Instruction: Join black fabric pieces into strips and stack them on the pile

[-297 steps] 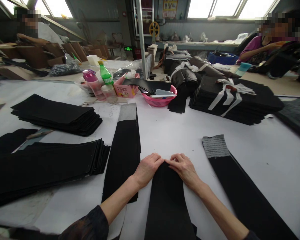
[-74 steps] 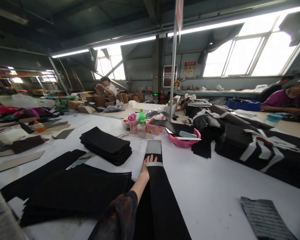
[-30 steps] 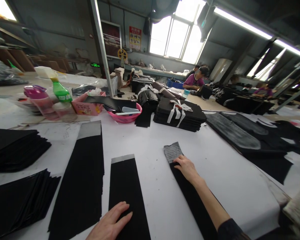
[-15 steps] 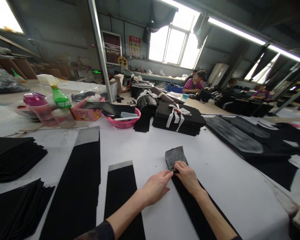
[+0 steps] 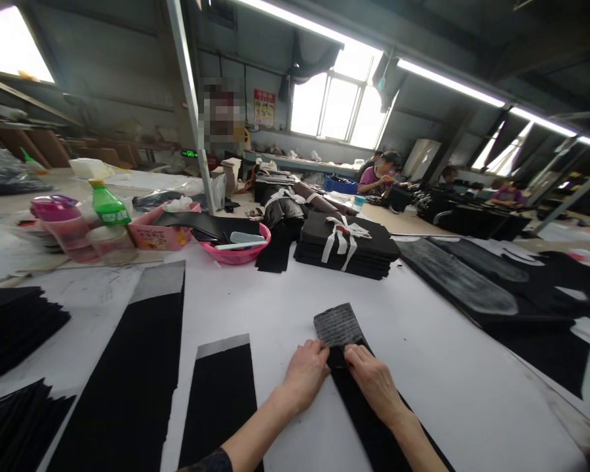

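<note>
A long black fabric strip lies on the white table covering, with a grey, line-textured patch at its far end. Just below that patch, a small black fabric piece lies across the strip. My left hand pinches its left edge, fingertips closed. At the opposite edge, my right hand has its fingers closed on the same piece. The fingertips partly hide its edges. To the left of my hands lie a shorter black strip and a wider black strip, both with grey far ends.
Stacked black pieces lie at the far left. Beyond the strips stand a pink basket, a pink box, a green bottle and a tied black bundle. Black panels cover the right side. Another person sits farther back.
My left hand has come up to the piece's left edge and closed there. My right hand has shifted down from the grey patch, and the small black piece now shows between them. The view has tilted slightly.
</note>
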Tool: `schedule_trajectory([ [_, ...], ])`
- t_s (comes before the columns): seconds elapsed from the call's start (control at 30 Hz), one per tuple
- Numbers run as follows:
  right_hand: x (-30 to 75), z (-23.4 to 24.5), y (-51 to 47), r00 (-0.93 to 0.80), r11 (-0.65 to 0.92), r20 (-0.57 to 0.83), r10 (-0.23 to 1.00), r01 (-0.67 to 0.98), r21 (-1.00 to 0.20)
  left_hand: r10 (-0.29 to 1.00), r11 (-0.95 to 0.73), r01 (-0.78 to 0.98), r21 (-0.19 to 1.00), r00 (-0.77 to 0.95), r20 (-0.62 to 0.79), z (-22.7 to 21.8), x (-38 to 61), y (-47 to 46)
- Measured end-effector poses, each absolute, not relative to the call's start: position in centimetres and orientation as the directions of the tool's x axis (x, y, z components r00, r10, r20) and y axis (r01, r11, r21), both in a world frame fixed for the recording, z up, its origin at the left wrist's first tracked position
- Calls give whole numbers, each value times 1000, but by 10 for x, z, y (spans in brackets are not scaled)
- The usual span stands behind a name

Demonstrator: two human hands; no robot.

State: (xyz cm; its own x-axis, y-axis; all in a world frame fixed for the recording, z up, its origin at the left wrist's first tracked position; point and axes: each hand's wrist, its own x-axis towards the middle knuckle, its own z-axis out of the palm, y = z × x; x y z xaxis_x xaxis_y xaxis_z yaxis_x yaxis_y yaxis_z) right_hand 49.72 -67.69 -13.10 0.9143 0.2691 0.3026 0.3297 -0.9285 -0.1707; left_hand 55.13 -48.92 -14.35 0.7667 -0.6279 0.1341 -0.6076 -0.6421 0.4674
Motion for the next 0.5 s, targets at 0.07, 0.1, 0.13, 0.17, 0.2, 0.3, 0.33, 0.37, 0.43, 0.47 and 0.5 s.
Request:
schedule_trajectory([
  [0.07, 497, -130, -678, 918, -927, 315, 238, 312, -207, -618, -654, -603, 456, 774, 136, -146, 551, -492],
  [0.1, 497, -129, -678, 919, -924, 316, 235, 312, -221, -614, -659, -601, 452, 777, 137, -148, 551, -494],
  [0.13, 497, -127, -679, 921, -920, 314, 231, 312, -239, -611, -663, -599, 448, 779, 137, -149, 551, -495],
  [0.17, 497, -124, -680, 924, -914, 314, 218, 307, -266, -609, -665, -598, 448, 781, 138, -150, 551, -497],
  [0.2, 496, -121, -683, 929, -904, 317, 191, 292, -313, -608, -664, -597, 450, 781, 139, -151, 551, -498],
  [0.3, 486, -110, -705, 947, -799, 322, 20, 209, -564, -600, -651, -585, 484, 787, 144, -154, 552, -499],
  [0.33, 479, -105, -717, 947, -734, 318, -52, 179, -655, -595, -644, -577, 503, 790, 145, -154, 552, -499],
  [0.37, 469, -100, -732, 940, -661, 313, -133, 151, -735, -588, -635, -566, 525, 796, 147, -155, 551, -498],
  [0.43, 445, -87, -762, 899, -511, 298, -319, 102, -854, -567, -614, -536, 580, 810, 149, -155, 551, -497],
  [0.47, 430, -80, -777, 856, -439, 294, -425, 90, -894, -555, -599, -518, 611, 818, 149, -155, 551, -495],
  [0.5, 415, -72, -790, 802, -389, 299, -517, 91, -917, -543, -581, -497, 644, 826, 148, -155, 552, -494],
])
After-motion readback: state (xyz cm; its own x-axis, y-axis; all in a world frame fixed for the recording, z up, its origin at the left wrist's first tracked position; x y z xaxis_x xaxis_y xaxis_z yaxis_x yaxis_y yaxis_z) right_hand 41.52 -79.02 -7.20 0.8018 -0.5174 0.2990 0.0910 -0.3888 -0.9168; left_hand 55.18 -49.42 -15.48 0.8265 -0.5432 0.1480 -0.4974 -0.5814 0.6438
